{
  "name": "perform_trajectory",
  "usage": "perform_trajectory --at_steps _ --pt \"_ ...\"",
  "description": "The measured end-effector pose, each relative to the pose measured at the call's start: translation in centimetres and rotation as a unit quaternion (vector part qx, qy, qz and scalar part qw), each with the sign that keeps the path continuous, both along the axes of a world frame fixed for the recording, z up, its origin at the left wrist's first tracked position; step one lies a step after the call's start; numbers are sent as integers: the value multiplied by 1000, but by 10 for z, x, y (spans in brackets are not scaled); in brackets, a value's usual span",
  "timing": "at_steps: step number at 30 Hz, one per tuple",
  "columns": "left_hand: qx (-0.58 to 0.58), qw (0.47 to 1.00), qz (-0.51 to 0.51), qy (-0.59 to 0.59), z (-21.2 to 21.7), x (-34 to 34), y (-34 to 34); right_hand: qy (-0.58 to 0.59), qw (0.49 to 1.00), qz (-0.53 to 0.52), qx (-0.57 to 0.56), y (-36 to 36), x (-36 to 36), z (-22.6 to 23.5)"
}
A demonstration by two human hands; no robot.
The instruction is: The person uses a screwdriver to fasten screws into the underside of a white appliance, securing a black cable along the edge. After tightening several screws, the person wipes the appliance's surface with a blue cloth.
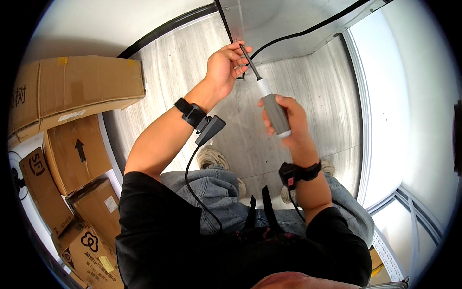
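Right hand (pixel 297 116) wraps a screwdriver (pixel 265 90); left hand (pixel 225 67) curls at its tip (pixel 241 46), likely steadying it; whether it pinches is unclear.

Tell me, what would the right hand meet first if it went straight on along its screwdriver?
Probably the left hand: its fingers are at the tip of the screwdriver in the right hand. The metal panel seems to lie beyond, though depth is unclear.

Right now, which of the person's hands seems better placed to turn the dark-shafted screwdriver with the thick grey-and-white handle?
Probably the right hand: it grips the screwdriver by its handle. The left hand has its fingers by the tip, off the handle.
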State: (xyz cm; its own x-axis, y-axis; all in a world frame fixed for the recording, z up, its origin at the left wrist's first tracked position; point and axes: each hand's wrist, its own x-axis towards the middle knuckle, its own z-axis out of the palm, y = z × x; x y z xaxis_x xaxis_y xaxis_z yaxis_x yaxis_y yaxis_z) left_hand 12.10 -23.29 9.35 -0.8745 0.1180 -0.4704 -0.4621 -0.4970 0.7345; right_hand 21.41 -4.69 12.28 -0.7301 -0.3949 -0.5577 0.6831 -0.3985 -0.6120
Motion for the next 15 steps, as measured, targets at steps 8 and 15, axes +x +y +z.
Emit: perform_trajectory --at_steps 8,15 --pt "-31 998 -44 -45 -2 13 17 201 932 171 249 64 -46 65" --pt "-20 964 -259 -58 -14 36 68 243 708 270 605 101 -53 180"
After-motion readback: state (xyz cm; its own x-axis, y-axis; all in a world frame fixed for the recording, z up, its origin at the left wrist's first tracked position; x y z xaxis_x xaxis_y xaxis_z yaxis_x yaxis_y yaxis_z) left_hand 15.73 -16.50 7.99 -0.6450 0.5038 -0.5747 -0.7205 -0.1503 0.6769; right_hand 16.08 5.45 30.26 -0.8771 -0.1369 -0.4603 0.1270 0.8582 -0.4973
